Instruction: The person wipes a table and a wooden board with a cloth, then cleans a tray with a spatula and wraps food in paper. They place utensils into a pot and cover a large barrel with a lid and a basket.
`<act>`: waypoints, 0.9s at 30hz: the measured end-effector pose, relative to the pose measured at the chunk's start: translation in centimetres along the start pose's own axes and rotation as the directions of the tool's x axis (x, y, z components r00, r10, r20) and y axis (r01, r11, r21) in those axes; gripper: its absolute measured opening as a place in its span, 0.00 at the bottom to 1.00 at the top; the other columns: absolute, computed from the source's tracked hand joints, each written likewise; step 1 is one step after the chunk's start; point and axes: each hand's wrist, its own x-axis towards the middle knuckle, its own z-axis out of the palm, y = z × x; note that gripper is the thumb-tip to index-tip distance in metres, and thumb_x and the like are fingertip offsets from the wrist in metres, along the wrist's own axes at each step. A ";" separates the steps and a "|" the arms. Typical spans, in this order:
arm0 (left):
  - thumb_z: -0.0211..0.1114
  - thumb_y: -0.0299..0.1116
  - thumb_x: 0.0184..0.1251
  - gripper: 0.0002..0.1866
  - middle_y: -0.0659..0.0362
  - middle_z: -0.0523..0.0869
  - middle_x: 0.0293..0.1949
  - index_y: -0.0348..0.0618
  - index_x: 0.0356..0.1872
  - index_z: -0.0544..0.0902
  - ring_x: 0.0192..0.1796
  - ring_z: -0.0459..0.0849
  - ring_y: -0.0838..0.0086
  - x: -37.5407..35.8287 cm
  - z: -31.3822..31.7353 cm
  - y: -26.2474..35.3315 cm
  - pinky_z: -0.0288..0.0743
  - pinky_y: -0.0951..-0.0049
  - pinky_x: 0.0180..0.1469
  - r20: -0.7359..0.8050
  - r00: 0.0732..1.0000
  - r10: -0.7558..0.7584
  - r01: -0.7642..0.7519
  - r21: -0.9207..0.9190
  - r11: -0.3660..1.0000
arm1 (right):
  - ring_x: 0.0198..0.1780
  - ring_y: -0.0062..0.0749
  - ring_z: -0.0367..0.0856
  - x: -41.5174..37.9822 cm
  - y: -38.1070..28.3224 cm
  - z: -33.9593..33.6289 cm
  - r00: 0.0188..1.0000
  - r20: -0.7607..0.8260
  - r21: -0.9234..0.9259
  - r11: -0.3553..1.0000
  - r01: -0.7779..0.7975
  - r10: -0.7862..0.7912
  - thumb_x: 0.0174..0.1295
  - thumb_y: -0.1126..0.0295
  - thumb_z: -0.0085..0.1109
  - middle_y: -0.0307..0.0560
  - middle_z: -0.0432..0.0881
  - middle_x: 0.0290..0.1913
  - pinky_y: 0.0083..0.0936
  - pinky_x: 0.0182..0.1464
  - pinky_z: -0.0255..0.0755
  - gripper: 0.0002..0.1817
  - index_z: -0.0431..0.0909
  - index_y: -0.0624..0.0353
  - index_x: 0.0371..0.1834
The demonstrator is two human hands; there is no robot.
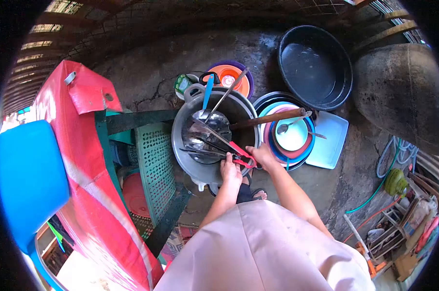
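Observation:
A large metal pot (178, 155) stands before me, holding several utensils. My left hand (230, 170) is closed at its near rim, fingers around the red-handled tongs (237, 148) and right beside some dark handles. At the pot's right rim my right hand (261, 155) is closed by the joined end of the tongs. Inside the pot lie a shiny metal piece (219, 125), a blue-handled utensil (208, 92), a long metal utensil (227, 93) and a thick wooden handle (273, 118) that sticks out over the right rim.
Right of the pot sit stacked basins with a pale green bowl (292, 140) and spoon, beside a white tray (328, 140). A black basin (315, 72) lies behind. Orange and purple dishes (239, 77) are beyond the pot. A green plastic chair (155, 169) and red-covered surface (91, 179) flank the left.

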 end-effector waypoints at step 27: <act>0.65 0.33 0.51 0.21 0.53 0.75 0.42 0.41 0.48 0.74 0.32 0.79 0.73 -21.3 -5.9 -21.2 0.74 0.79 0.31 0.697 0.650 -0.303 -0.682 0.711 0.174 | 0.42 0.31 0.77 -22.6 29.2 -26.0 0.934 -0.243 0.834 0.548 0.063 0.264 0.53 0.64 0.56 0.46 0.77 0.42 0.27 0.45 0.70 0.19 0.73 0.66 0.44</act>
